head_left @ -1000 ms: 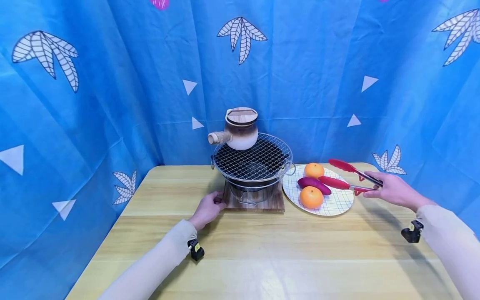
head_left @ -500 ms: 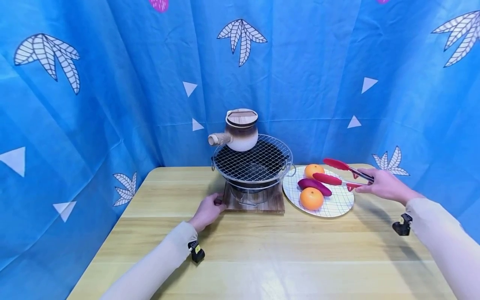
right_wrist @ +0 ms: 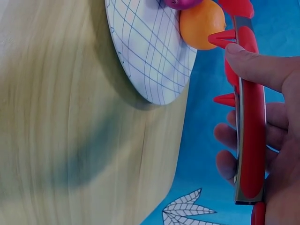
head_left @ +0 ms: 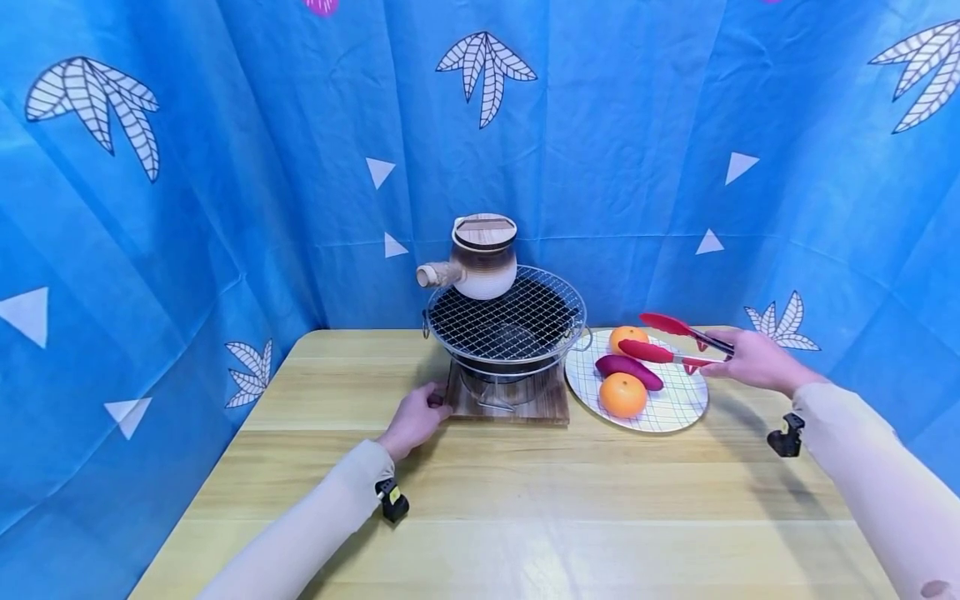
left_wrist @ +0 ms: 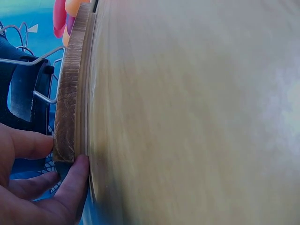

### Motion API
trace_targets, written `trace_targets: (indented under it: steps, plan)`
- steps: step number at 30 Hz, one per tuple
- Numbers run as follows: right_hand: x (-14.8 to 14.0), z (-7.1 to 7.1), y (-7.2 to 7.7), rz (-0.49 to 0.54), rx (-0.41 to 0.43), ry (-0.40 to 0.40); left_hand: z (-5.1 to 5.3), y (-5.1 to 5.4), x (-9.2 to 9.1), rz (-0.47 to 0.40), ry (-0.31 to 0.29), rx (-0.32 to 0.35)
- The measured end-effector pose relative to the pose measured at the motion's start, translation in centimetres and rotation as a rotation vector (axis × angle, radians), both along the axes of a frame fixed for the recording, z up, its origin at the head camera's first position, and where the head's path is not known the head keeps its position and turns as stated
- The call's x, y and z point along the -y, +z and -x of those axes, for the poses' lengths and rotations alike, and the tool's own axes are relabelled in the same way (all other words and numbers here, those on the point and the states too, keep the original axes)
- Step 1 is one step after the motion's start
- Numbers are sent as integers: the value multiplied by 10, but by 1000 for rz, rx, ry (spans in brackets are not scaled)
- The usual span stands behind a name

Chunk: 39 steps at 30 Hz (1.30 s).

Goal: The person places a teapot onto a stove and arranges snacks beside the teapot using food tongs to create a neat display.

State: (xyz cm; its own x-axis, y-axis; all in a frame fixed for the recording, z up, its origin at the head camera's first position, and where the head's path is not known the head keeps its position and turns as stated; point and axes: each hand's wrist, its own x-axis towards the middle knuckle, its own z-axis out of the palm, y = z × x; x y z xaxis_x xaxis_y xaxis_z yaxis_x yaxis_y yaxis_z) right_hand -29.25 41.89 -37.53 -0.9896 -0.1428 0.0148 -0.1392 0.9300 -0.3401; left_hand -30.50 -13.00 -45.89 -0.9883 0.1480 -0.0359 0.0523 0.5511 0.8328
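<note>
My right hand [head_left: 753,360] grips a pair of red-tipped tongs [right_wrist: 253,136], spread apart above the plate [head_left: 678,408]. On that checked plate lie two oranges [head_left: 622,395] with a purple sweet potato [head_left: 628,372] between them. The tongs' lower tip is over the back orange and partly covers it. My left hand [head_left: 416,419] holds the left front corner of a wooden board [head_left: 551,408], thumb on one face and a finger at its edge in the left wrist view. On this board stands a small round grill [head_left: 502,329] with a wire grate.
A clay pot [head_left: 483,271] with a wooden lid and a side handle sits on the back left of the grate. Wire handles stick out from the grill's sides. A blue patterned curtain [head_left: 600,167] hangs behind the wooden table [head_left: 600,517].
My right hand has carried the tongs leftward and slightly up, farther over the plate. The left hand stays at the board, and the food has not moved.
</note>
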Motion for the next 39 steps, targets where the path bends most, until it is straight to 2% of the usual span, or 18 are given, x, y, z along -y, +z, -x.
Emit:
trace_targets:
  steps: [16, 39]
  plan:
    - [6, 11, -4, -2, 42, -15, -1, -1, 0, -5, 1, 2]
    - [10, 17, -4, -13, 78, -43, 2, -2, 1, -6, -1, -13]
